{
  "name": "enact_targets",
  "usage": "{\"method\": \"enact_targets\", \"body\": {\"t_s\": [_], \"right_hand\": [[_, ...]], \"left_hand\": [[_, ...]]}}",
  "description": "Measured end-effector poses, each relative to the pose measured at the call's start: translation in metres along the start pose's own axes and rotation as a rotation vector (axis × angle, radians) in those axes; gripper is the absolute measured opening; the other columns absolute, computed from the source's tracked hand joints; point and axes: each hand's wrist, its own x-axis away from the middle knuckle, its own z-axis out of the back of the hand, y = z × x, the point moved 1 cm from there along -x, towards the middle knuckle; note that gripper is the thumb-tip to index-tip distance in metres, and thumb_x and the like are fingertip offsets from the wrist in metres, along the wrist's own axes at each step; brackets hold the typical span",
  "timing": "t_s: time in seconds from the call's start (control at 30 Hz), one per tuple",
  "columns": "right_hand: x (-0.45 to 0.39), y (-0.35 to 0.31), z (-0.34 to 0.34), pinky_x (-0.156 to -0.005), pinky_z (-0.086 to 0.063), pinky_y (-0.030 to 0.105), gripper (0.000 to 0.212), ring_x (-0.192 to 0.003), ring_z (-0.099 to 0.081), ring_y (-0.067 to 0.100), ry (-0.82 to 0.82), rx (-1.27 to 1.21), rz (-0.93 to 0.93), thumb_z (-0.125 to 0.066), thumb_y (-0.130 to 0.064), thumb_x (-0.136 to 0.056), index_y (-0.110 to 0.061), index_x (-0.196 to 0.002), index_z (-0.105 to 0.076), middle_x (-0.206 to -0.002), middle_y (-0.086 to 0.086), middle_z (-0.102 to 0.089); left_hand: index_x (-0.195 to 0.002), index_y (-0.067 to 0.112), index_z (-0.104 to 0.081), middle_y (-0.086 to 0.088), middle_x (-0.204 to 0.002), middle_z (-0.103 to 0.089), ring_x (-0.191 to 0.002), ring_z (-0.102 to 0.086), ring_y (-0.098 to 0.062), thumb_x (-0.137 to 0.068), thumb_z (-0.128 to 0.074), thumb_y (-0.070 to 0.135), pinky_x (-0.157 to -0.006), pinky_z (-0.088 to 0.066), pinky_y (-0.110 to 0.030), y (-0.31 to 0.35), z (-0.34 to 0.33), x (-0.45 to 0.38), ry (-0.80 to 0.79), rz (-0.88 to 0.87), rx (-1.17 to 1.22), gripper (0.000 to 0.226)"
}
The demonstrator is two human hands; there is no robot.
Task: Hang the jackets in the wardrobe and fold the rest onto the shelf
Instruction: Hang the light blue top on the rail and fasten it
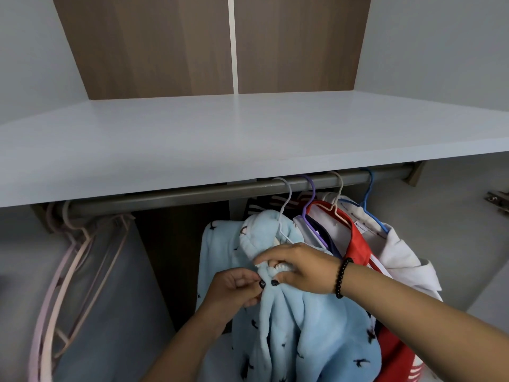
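Your right hand (298, 267) and left hand (237, 286) meet at frame centre on the blue jacket (289, 312), each pinching fleece beside 2 dark buttons (267, 283). That jacket hangs from a grey hanger (286, 205) on the rail (192, 195). Right of it hang a red garment (360, 244) and a white one (399, 252). Pink hangers (71, 257) crowd lower left. Above runs the shelf (220, 139).
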Motion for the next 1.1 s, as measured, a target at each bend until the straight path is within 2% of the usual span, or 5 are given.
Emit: {"method": "enact_targets", "body": {"t_s": [0.13, 0.43, 0.87, 0.97, 1.1], "right_hand": [[0.003, -0.002, 0.003, -0.088, -0.049, 0.042, 0.031, -0.106, -0.058, 0.019, -0.07, 0.19, 0.089, -0.057, -0.02, -0.092, -0.027, -0.121, -0.051, -0.12, -0.006, -0.057], [0.019, 0.004, -0.012, -0.051, -0.05, 0.032, 0.022, -0.069, -0.059, 0.021, 0.103, 0.459, 0.34, -0.048, -0.025, -0.096, -0.017, -0.116, -0.047, -0.095, 0.001, -0.059], [0.049, 0.017, -0.024, -0.05, -0.039, 0.024, 0.027, -0.06, -0.048, 0.017, 0.486, 0.577, 0.522, -0.059, -0.002, -0.079, -0.016, -0.103, -0.055, -0.072, 0.003, -0.053], [0.054, 0.021, -0.024, -0.054, -0.044, 0.024, 0.025, -0.064, -0.05, 0.016, 0.504, 0.541, 0.499, -0.055, -0.003, -0.083, -0.014, -0.106, -0.054, -0.074, 0.002, -0.056], [0.058, 0.022, -0.022, -0.059, -0.047, 0.025, 0.016, -0.067, -0.051, 0.013, 0.504, 0.454, 0.46, -0.053, -0.011, -0.091, -0.015, -0.107, -0.052, -0.076, -0.001, -0.056]], "left_hand": [[-0.087, 0.002, -0.071, -0.012, -0.085, -0.075, -0.077, -0.071, -0.017, -0.083, -0.069, -0.004, -0.071, -0.059, -0.031, 0.003, 0.0, -0.001, -0.019, -0.015, -0.026, 0.008], [-0.082, 0.005, -0.073, -0.011, -0.081, -0.072, -0.076, -0.067, -0.016, -0.084, -0.067, -0.003, -0.069, -0.054, -0.025, 0.001, -0.004, 0.001, -0.074, -0.029, 0.028, 0.01], [-0.106, 0.0, -0.067, -0.018, -0.099, -0.07, -0.091, -0.065, -0.025, -0.079, -0.06, 0.011, -0.09, -0.052, -0.041, 0.009, -0.034, -0.002, -0.193, 0.084, -0.03, 0.03], [-0.095, 0.006, -0.062, -0.006, -0.083, -0.066, -0.079, -0.062, -0.018, -0.095, -0.051, 0.008, -0.075, -0.053, -0.034, 0.009, -0.039, -0.002, -0.242, 0.017, -0.231, 0.012], [-0.074, 0.015, -0.053, 0.008, -0.064, -0.057, -0.063, -0.054, -0.009, -0.101, -0.043, 0.006, -0.064, -0.046, -0.023, 0.007, -0.042, 0.004, -0.255, -0.143, -0.348, 0.03]]}}
